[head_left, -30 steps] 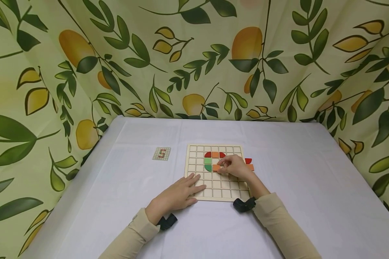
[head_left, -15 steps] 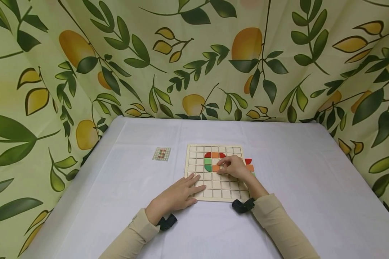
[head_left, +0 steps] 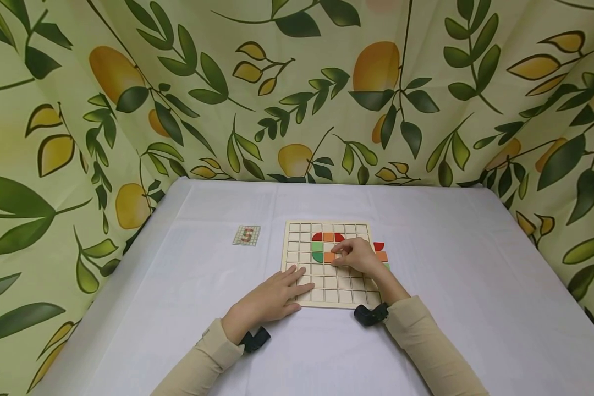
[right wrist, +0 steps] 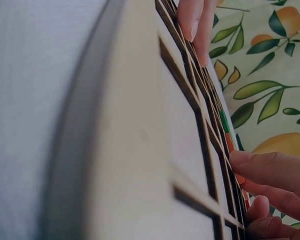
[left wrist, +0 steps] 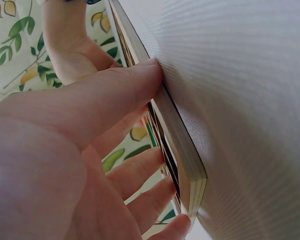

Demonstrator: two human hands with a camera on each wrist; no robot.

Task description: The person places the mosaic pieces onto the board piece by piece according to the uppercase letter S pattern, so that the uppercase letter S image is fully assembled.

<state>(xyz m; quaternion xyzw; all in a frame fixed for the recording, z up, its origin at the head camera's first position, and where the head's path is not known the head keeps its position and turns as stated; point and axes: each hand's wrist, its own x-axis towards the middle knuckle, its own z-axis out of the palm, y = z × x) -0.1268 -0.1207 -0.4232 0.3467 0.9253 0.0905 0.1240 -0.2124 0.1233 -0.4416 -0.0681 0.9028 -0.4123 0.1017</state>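
Observation:
My right hand (head_left: 357, 254) reaches over a wooden grid board (head_left: 326, 297). Its thumb and finger pinch an orange square tile (head_left: 329, 257) sitting in the grid; the right wrist view shows the fingertips (right wrist: 241, 158) at that tile from the side. Beside it are a dark green quarter-round tile (head_left: 318, 257) and a light green square (head_left: 317, 246). Above run a red quarter-round (head_left: 318, 237), another orange square (head_left: 329, 237) and a second red piece (head_left: 339, 237). My left hand (head_left: 269, 296) rests on the board's near-left corner, fingers spread, thumb along the edge in the left wrist view.
Right of the board lie a red quarter-round tile (head_left: 379, 246), an orange square (head_left: 384, 256) and a partly hidden light green tile (head_left: 387, 265). A small card (head_left: 247, 235) with an S pattern lies left on the white tablecloth (head_left: 203, 264). A patterned curtain (head_left: 297, 99) surrounds the table.
The right wrist has shifted very slightly left, uncovering a bit of the light green tile beside the board. The left hand and the tiles on the board stay put.

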